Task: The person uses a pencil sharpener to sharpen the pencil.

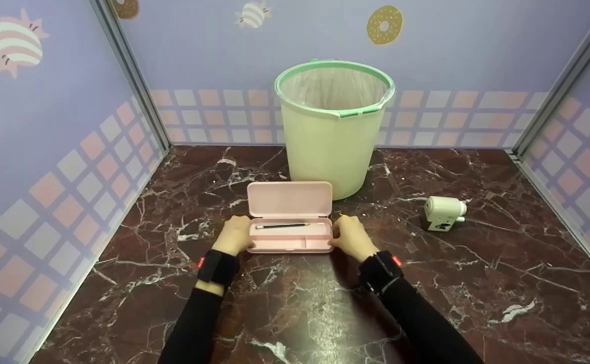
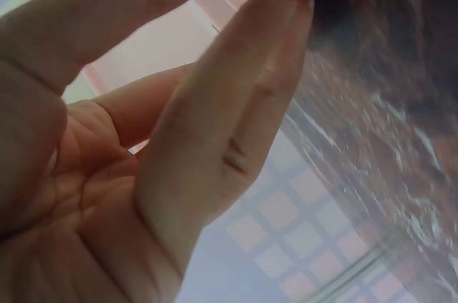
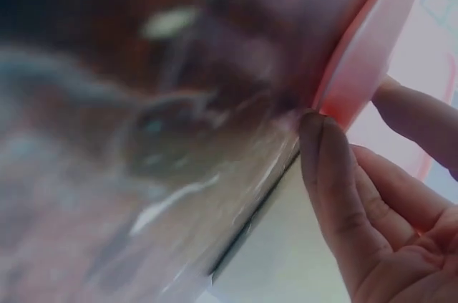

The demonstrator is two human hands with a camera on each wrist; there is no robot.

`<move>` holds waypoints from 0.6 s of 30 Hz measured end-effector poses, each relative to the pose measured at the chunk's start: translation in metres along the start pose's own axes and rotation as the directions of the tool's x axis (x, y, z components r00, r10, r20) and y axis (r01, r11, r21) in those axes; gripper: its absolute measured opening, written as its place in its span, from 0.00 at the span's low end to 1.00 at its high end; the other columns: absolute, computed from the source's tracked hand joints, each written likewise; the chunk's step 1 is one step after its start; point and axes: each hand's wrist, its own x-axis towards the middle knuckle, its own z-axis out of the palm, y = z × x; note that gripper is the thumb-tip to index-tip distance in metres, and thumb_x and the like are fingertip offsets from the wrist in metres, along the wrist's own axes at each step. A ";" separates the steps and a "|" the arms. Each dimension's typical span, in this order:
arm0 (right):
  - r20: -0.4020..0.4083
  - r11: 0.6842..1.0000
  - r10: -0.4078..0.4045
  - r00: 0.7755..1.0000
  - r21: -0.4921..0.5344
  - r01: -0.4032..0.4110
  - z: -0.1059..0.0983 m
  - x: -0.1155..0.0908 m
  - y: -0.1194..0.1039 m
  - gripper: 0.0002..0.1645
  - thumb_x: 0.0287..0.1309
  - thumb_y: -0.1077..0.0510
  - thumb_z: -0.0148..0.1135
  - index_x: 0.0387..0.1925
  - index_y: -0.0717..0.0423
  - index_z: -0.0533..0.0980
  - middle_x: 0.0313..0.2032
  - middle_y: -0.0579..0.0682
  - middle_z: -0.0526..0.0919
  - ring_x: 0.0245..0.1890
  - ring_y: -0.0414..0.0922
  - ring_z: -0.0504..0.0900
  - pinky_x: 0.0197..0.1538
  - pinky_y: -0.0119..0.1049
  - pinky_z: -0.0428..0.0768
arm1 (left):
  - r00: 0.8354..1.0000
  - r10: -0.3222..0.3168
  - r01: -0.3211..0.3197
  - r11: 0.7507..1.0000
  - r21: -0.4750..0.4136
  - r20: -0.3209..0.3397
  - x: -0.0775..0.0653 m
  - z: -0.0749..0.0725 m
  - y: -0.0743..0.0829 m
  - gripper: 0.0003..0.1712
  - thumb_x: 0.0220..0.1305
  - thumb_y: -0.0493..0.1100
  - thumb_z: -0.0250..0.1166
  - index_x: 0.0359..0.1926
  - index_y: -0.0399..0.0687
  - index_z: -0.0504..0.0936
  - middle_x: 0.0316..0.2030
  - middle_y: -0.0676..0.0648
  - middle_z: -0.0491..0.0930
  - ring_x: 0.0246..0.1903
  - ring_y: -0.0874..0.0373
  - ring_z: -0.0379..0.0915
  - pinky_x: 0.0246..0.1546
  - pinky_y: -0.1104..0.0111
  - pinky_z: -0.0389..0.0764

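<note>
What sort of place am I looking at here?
Probably a small partitioned booth or set, not an ordinary room: sweets-printed wall panels on three sides, grey corner strips joining them, and a dark marbled surface between.

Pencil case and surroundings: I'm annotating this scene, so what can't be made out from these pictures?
Pencil tip: head view, too small to judge its sharpness.
Ends of the pencil case: head view, partly covered by the left hand and right hand.
Floor of the bin: head view, hidden by its front wall.
Print on the pale green device: head view, too small.
Tabletop detail: right wrist view, blurred.
</note>
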 end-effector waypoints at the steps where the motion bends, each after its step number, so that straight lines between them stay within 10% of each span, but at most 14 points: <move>1: -0.005 1.000 0.000 1.000 -0.005 0.000 -0.001 -0.002 0.002 0.08 0.39 0.66 0.75 0.20 0.64 0.81 0.19 0.53 0.84 0.26 0.50 0.79 0.36 0.45 0.78 | 1.000 -0.001 0.001 1.000 -0.008 0.003 0.000 0.001 0.001 0.21 0.42 0.33 0.76 0.38 0.25 0.82 0.38 0.29 0.84 0.42 0.33 0.82 0.46 0.48 0.82; 18: -0.011 0.998 0.066 0.998 -0.011 -0.067 -0.022 -0.018 0.034 0.09 0.39 0.67 0.74 0.27 0.66 0.84 0.24 0.57 0.87 0.28 0.50 0.81 0.37 0.47 0.80 | 0.997 0.075 -0.076 0.992 -0.098 -0.019 -0.001 0.017 0.030 0.16 0.47 0.38 0.76 0.32 0.32 0.81 0.37 0.33 0.84 0.43 0.35 0.81 0.49 0.47 0.79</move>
